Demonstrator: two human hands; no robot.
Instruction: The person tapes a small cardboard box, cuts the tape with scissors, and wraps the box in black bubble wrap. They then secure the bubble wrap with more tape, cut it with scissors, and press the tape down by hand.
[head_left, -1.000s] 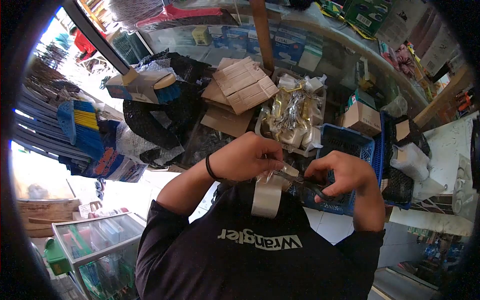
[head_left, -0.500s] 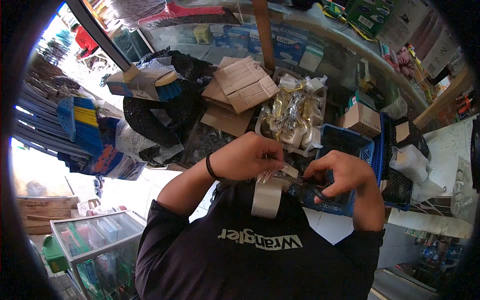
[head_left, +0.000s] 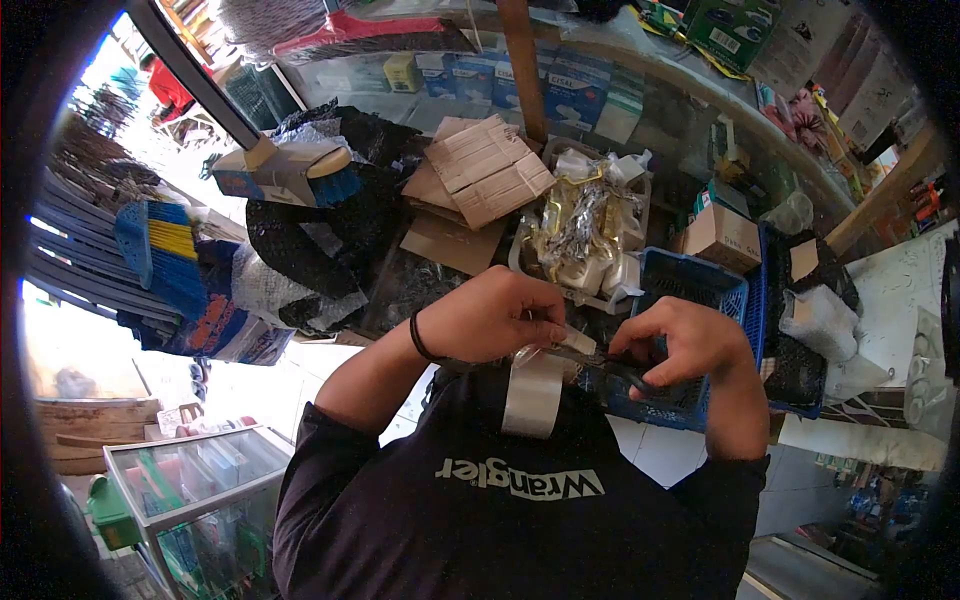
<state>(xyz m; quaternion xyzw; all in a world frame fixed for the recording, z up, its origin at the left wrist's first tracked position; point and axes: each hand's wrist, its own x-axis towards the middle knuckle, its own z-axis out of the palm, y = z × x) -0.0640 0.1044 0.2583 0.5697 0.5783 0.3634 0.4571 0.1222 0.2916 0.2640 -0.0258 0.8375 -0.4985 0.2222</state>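
Pale floor tiles (head_left: 642,442) show below the cluttered counter, while our bent left hand (head_left: 512,315) tightly pinches clear plastic (head_left: 530,353) and our right hand (head_left: 692,345) curls closed around scissors (head_left: 622,373).

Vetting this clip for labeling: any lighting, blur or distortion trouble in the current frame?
Head view: strong fisheye bend, black vignetted rim; daylight blows out the far left; black shirt loses fold detail; left hand and right hand fairly sharp; dark scissors hard to outline.
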